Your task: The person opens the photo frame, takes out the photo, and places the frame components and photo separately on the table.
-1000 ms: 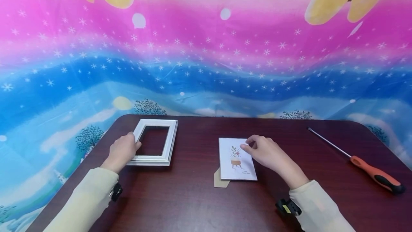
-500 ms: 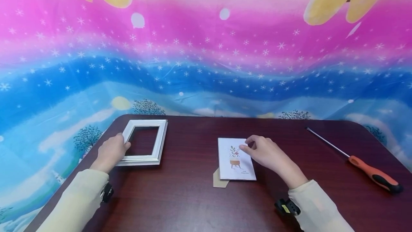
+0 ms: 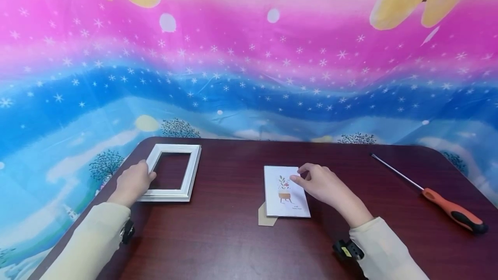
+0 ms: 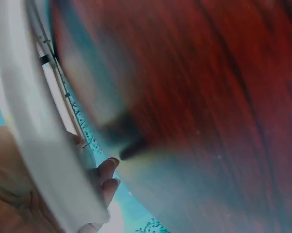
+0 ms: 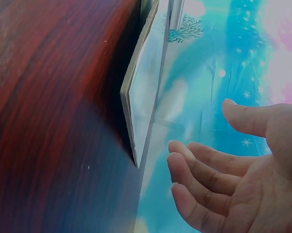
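Observation:
A white picture frame (image 3: 194, 172) with a see-through opening is at the left of the table. My left hand (image 3: 134, 182) grips its left side bar; in the left wrist view, fingertips (image 4: 107, 170) curl round the pale bar (image 4: 27, 111). Right of centre is a white card (image 3: 272, 185) printed with a plant in a brown pot, lying over a backing board whose tan stand (image 3: 267, 217) sticks out at the lower left. Beside the card's right edge hovers my right hand (image 3: 320, 182), its fingers loosely bent. The right wrist view shows those fingers (image 5: 204, 170) apart from the board's edge (image 5: 129, 116).
A screwdriver (image 3: 443, 204) with an orange and black handle lies at the right side of the dark red wooden table (image 3: 218, 245). Behind the table hangs a colourful cloth (image 3: 249, 68) with snowflakes.
My left hand has shifted the picture frame to the left, mostly in the first half second. The right hand, the card and the screwdriver have stayed in place.

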`<state>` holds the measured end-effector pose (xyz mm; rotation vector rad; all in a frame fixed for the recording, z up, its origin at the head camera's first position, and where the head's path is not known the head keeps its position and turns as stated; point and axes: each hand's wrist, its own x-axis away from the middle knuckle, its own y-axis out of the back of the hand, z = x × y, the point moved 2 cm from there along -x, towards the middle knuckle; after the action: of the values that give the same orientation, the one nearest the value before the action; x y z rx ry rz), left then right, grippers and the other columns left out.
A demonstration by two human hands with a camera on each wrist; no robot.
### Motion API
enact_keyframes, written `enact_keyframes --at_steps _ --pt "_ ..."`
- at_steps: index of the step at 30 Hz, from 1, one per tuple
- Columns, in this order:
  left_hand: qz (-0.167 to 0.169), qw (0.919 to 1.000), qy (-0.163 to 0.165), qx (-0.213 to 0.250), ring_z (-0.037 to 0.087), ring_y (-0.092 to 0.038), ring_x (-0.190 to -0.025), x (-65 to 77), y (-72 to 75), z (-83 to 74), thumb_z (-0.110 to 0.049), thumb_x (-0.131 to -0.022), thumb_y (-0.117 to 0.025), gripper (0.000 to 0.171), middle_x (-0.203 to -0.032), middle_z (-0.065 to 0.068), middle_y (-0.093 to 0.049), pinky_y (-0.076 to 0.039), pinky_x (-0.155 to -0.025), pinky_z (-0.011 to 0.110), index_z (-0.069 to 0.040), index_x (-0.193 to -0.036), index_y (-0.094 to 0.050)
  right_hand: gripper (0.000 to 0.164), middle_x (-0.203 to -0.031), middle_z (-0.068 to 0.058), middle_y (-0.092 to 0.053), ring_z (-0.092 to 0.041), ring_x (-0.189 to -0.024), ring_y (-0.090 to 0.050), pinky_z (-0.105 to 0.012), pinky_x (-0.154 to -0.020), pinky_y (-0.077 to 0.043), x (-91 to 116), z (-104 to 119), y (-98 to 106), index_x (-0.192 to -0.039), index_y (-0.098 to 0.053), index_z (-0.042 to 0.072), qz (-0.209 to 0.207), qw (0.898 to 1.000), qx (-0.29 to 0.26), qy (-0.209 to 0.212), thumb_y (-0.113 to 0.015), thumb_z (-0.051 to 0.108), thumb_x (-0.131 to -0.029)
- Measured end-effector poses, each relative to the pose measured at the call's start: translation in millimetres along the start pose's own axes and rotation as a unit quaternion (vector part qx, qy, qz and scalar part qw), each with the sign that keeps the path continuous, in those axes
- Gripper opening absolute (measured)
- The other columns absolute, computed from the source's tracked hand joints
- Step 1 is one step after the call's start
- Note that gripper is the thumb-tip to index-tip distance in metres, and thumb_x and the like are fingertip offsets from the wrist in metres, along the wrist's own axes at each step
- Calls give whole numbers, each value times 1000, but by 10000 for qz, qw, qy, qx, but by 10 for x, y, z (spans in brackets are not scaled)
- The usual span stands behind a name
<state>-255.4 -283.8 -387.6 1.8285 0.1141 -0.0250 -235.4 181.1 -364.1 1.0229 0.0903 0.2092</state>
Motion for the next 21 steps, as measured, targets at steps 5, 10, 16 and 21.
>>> enact_keyframes --at_steps 5,10,16,21 --pt "207 9995 224 105 35 -59 -68 -8 14 1 -12 -97 -60 39 -83 27 -57 -48 -61 53 22 -111 -46 46 -85 -4 -66 -17 -75 -61 -39 -66 -52 -2 -3 1 -119 -65 -4 -11 10000 34 5 -65 36 -96" --pt "320 9987 369 142 34 -57 -66 -10 19 -8 -13 -97 -60 37 -77 22 -55 -47 -60 50 20 -107 -46 43 -83 -4 -65 -17 -75 -61 -39 -68 -52 5 -9 -1 -117 -66 -3 -52 9999 84 18 -66 34 -95" --pt "290 9989 361 -96 34 -58 -65 -12 29 -64 -10 -95 -61 33 -74 21 -56 -49 -61 52 20 -101 -49 43 -83 -5 -66 -17 -76 -62 -39 -68 -52 9 -3 3 -117 -66 -3 -53 9999 102 37 -66 34 -96" --pt "185 9988 325 -320 34 -60 -63 -15 21 -108 -8 -93 -63 26 -71 19 -57 -50 -57 52 17 -92 -55 44 -85 -6 -67 -18 -77 -62 -40 -69 -53 14 -3 9 -118 -65 -4 -75 9999 142 28 -65 34 -96"
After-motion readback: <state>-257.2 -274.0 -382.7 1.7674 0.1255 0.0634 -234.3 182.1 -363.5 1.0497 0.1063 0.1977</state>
